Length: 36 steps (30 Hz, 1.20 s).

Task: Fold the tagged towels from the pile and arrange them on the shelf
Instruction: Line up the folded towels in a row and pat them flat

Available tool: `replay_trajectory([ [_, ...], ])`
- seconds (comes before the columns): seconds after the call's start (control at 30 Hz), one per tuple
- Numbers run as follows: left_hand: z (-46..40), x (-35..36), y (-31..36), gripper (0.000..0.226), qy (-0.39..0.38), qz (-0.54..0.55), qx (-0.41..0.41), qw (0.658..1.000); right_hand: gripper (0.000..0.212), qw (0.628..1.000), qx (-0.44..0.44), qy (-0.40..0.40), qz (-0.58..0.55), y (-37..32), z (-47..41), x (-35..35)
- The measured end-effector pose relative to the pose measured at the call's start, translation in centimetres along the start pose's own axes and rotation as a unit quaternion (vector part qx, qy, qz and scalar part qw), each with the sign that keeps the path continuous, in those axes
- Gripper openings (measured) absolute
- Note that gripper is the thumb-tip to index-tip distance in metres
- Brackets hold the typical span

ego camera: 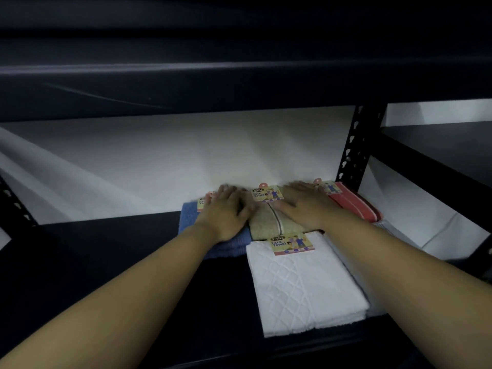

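Several folded towels with "Face Towel" card tags lie on the dark shelf board (106, 262). A beige towel (269, 225) sits at the back middle; both my hands rest flat on it. My left hand (226, 211) presses its left edge, partly over a blue towel (231, 243). My right hand (306, 203) presses its right side, next to a red striped towel (354, 206). A white quilted towel (300, 286) lies in front, its tag (292, 245) facing up. Neither hand grips anything.
A dark upper shelf beam (239, 83) hangs low overhead. A perforated black upright (356, 147) stands at the right. White sheeting (159, 161) hangs behind the shelf. More white fabric (415, 227) lies at the right under my forearm.
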<state>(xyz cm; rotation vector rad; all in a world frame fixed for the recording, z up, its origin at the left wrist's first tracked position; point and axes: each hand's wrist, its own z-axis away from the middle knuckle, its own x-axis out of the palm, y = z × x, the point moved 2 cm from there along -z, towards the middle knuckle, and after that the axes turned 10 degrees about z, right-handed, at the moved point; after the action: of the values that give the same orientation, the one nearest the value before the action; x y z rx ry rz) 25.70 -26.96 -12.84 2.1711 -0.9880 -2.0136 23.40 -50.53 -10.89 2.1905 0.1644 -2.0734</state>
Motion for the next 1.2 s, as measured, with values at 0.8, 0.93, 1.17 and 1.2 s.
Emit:
replay_trajectory([
  [0.8, 7.7, -3.7, -9.8, 0.076, -0.065, -0.063, -0.057, 0.994, 0.088, 0.999, 0.004, -0.037, -0.014, -11.9, 16.0, 1.7],
  [0.93, 10.8, -5.7, -13.3, 0.080, -0.068, -0.057, -0.053, 0.995, 0.089, 0.999, 0.008, -0.029, -0.018, -15.8, 15.4, 1.5],
  [1.17, 16.3, -9.4, -18.6, 0.075, -0.084, -0.052, -0.068, 0.993, 0.079, 0.999, -0.006, -0.015, -0.032, -23.3, 11.9, 1.4],
  [1.2, 17.1, -9.9, -19.4, 0.074, -0.085, -0.051, -0.074, 0.992, 0.078, 0.999, -0.005, -0.018, -0.034, -24.4, 11.2, 1.6],
])
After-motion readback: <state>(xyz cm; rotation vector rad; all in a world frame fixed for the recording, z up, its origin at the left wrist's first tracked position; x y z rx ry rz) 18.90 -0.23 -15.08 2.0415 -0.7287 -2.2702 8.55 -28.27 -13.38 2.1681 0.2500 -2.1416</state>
